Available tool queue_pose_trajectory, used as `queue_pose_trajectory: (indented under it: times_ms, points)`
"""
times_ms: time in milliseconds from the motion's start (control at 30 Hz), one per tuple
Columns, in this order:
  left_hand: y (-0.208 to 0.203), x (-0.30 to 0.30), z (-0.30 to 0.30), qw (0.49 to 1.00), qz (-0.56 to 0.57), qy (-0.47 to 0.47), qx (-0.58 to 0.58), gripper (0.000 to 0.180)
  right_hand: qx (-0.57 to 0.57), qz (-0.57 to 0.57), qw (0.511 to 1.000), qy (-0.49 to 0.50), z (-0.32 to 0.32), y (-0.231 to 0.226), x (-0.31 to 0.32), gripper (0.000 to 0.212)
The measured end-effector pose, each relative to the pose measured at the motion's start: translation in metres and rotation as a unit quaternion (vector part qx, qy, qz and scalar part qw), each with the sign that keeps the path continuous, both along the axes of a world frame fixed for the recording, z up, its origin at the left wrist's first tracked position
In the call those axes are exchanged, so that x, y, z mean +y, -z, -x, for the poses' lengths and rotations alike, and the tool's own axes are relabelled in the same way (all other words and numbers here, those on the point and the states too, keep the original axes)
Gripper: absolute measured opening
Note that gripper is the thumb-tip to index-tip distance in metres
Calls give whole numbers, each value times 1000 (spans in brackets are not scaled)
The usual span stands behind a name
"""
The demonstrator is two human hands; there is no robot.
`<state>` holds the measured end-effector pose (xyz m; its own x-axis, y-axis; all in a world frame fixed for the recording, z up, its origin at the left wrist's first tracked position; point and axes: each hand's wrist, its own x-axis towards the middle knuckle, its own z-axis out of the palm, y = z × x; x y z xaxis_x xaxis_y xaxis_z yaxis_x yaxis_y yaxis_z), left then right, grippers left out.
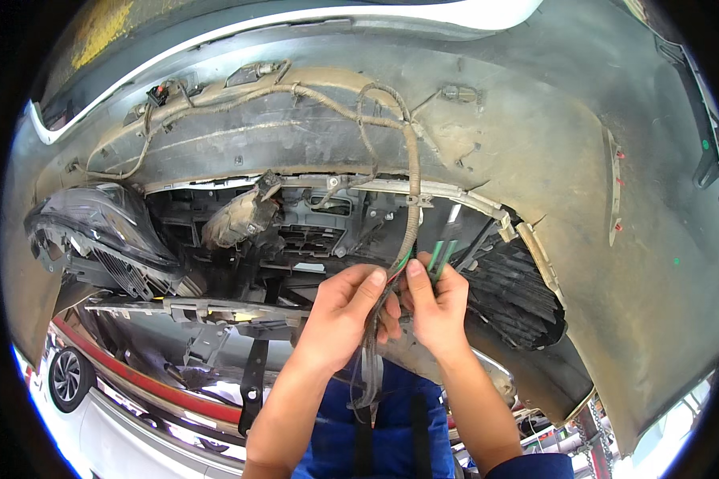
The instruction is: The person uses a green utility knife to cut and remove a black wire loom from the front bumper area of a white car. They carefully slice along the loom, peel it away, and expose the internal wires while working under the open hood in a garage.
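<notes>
Pinching the harness [412, 184] at frame centre with the left hand [343, 311], thumb against fingers, grip narrow. Gripping a blurred green tool [437, 255] just right of it in the right hand [438, 307], thumb close to the wires [402, 264]; cannot tell exact contact. Running up from there across the dirty bumper [519, 144], then toward upper left. Also visible: lamp [108, 231] at left, white car [104, 435] at lower left.

Carrier: large curved grey panel [551, 112], inner face showing, filmed with brown dust.
Upper stretch: corrugated wiring harness [315, 94], branching, laid along the panel.
Beside the harness's bend: small dark connector-like fitting [458, 93].
Right side: narrow pale strip [614, 195] bearing red clips.
Far right: green dots [677, 261].
</notes>
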<state>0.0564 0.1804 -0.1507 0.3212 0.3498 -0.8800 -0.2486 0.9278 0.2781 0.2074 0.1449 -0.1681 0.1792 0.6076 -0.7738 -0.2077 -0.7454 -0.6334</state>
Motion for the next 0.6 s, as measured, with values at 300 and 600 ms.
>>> queue_pose_trajectory:
  times_ms: [300,600]
  points:
    - [5,43,-16,929,-268,189,170,21,102,10,969,225,10,5,33,22]
    - [8,49,0,997,20,-34,-66,28,265,-11,914,307,19,17,39,24]
